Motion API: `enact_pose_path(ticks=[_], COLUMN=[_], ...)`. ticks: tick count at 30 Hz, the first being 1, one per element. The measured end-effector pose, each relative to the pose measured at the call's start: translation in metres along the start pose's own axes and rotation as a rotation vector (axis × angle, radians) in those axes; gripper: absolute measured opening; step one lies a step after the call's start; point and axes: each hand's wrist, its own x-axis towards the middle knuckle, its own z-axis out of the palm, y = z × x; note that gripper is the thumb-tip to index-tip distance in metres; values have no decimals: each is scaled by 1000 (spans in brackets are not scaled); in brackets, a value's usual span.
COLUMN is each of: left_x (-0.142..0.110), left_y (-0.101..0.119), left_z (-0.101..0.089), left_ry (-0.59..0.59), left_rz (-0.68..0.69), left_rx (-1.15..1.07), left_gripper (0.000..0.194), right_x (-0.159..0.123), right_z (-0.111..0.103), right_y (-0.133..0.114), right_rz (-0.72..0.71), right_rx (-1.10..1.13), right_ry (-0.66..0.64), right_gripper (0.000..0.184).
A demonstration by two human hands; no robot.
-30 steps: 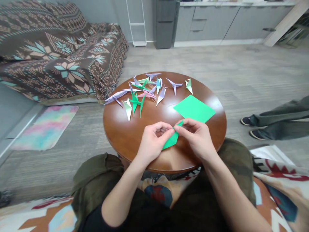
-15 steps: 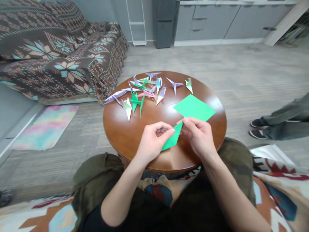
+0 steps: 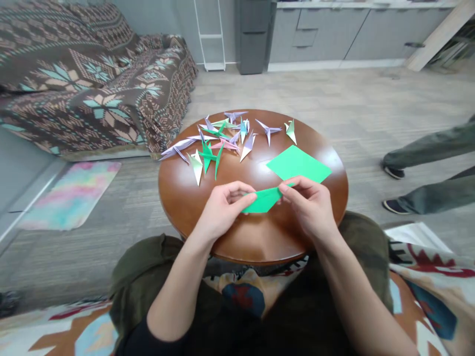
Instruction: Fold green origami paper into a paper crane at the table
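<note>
A folded piece of green paper (image 3: 264,200) is stretched between my two hands, above the near half of the round wooden table (image 3: 189,207). My left hand (image 3: 227,206) pinches its left end between thumb and fingers. At its upper right end, my right hand (image 3: 307,201) grips it the same way; part of the paper is hidden by the fingers. Just beyond my right hand lies a flat sheet of green paper (image 3: 300,164). Several folded paper cranes, among them a green crane (image 3: 210,157), a pink crane (image 3: 226,144) and a purple crane (image 3: 268,129), rest along the table's far side.
Across the floor at left stands a sofa (image 3: 111,94) under a patterned cover, with a pastel mat (image 3: 74,193) near it. Another person's legs (image 3: 426,158) are at the right. Grey cabinets (image 3: 326,34) line the back wall.
The folded green paper has turned from a steep slant to nearly level, and my hands have moved a little apart. The other person's legs at right have shifted; the cranes stay put.
</note>
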Motion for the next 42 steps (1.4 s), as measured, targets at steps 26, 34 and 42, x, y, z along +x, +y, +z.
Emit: enact_pose_path(ticks=[26, 34, 42], left_x=[2, 7, 3], left_y=[-18, -11, -5], left_z=[29, 26, 14], left_ry=[224, 381, 244], left_rz=[-11, 55, 20], left_rx=[-349, -399, -442], left_gripper=[25, 20, 34], right_x=[-6, -13, -9], right_z=[12, 20, 20], right_y=[1, 6, 4], right_rz=[8, -49, -62], right_rx=[-219, -223, -241], right_ry=[-184, -158, -60], right_gripper=[10, 9, 9])
